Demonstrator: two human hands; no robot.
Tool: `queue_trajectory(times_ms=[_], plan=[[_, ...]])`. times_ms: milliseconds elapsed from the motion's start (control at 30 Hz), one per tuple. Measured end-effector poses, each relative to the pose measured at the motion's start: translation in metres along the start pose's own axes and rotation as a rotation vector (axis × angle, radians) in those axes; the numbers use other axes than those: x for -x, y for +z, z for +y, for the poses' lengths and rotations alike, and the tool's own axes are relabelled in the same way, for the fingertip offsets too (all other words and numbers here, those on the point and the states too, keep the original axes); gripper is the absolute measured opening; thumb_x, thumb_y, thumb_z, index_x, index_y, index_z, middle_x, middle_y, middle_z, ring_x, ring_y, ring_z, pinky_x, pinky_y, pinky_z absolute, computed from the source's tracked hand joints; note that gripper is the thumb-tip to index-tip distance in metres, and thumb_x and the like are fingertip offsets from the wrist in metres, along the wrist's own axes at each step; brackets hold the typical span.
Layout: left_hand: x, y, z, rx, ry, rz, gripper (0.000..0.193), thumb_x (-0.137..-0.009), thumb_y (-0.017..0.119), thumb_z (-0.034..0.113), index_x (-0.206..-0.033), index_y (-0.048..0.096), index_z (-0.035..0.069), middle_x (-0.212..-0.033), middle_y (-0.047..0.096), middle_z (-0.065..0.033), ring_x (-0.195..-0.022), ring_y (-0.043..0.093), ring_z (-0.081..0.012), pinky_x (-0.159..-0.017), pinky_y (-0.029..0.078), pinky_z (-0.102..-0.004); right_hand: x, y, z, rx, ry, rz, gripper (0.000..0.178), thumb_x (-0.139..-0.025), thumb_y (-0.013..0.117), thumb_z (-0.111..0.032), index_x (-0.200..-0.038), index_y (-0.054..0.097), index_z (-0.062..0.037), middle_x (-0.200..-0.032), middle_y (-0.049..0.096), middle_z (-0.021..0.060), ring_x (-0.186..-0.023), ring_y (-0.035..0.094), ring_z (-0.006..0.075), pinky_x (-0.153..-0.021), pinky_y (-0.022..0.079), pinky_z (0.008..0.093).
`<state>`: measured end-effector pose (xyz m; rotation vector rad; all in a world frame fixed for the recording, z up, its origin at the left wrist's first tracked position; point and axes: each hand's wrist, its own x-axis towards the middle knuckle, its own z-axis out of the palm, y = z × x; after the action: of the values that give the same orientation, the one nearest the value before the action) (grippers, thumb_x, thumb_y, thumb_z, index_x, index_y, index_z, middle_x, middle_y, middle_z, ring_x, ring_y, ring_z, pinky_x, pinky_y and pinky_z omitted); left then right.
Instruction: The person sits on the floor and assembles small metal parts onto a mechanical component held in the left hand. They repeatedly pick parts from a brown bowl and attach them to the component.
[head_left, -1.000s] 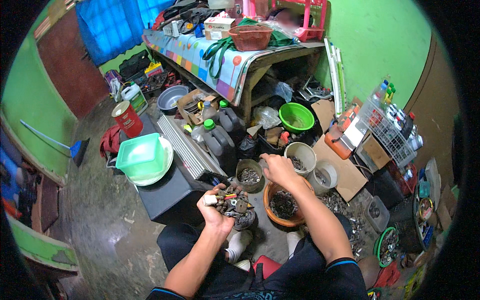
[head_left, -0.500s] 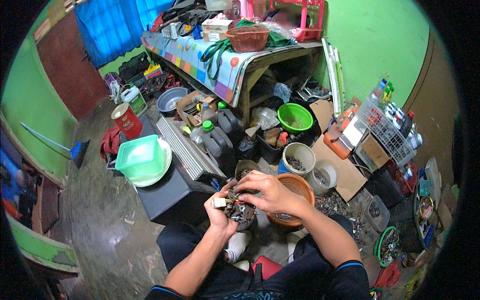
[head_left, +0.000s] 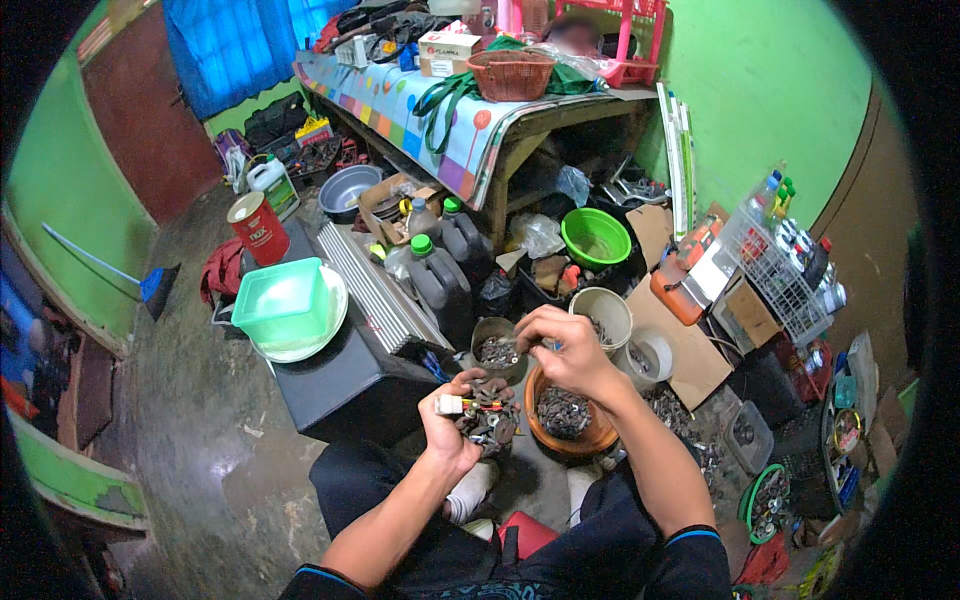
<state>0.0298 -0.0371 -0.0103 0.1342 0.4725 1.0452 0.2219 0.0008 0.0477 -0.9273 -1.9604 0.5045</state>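
My left hand (head_left: 445, 428) is closed around a heap of small metal hardware (head_left: 490, 425), with washers and dark bolt-like pieces in it. A white plastic connector (head_left: 449, 404) with red and yellow wires lies on top of the heap by my thumb. Whether a small cup sits under the heap, I cannot tell. My right hand (head_left: 572, 350) hovers above a brown-orange pot (head_left: 603, 437), its fingers pinched together; anything between them is too small to make out. Dark metal pieces (head_left: 562, 412) lie inside the pot.
Beyond my hands stand a grey tub (head_left: 478, 338) of bolts, a white bucket (head_left: 610, 303) and a clear container (head_left: 655, 350). Loose hardware (head_left: 690, 425) covers the floor to the right. A black box (head_left: 345, 385) at left carries a green basin (head_left: 280, 305).
My right hand has lifted off the heap in my left hand and moved right, over the pot. The metal pieces inside the pot now show. My left hand stays nearly in place.
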Motion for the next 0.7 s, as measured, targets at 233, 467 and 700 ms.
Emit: queue_trajectory(times_ms=[233,467,700], plan=[[-0.001,0.002,0.009,-0.049,0.094,0.061,0.039,-0.074,0.046,0.024,-0.104,0.054,0.0,-0.096,0.062,-0.0229,-0.088,0.063,-0.0368,-0.083,0.052,-0.0515,0.006,0.02,0.031,0.071,0.151,-0.063,0.016,-0.074,0.06,0.002,-0.089,0.066,0.002,-0.088,0.065,0.0148,-0.083,0.064,0.0283,-0.076,0.051,0.0344],[0.003,0.014,0.052,0.091,0.367,0.097,0.03,-0.072,0.049,0.025,-0.091,0.056,0.003,-0.092,0.057,-0.0184,-0.093,0.056,-0.034,-0.09,0.045,-0.0534,0.02,0.017,0.052,0.379,0.228,-0.259,0.022,-0.077,0.062,-0.009,-0.098,0.066,-0.0029,-0.093,0.064,0.0163,-0.088,0.062,0.0364,-0.079,0.051,0.0435],[0.003,0.011,0.045,0.115,0.304,0.135,0.029,-0.073,0.048,0.023,-0.09,0.056,0.001,-0.093,0.058,-0.0208,-0.091,0.058,-0.0359,-0.089,0.047,-0.0541,0.021,0.031,0.053,0.443,0.213,-0.366,0.021,-0.078,0.066,-0.013,-0.096,0.066,-0.0025,-0.091,0.064,0.0171,-0.088,0.062,0.0368,-0.077,0.05,0.0441]])
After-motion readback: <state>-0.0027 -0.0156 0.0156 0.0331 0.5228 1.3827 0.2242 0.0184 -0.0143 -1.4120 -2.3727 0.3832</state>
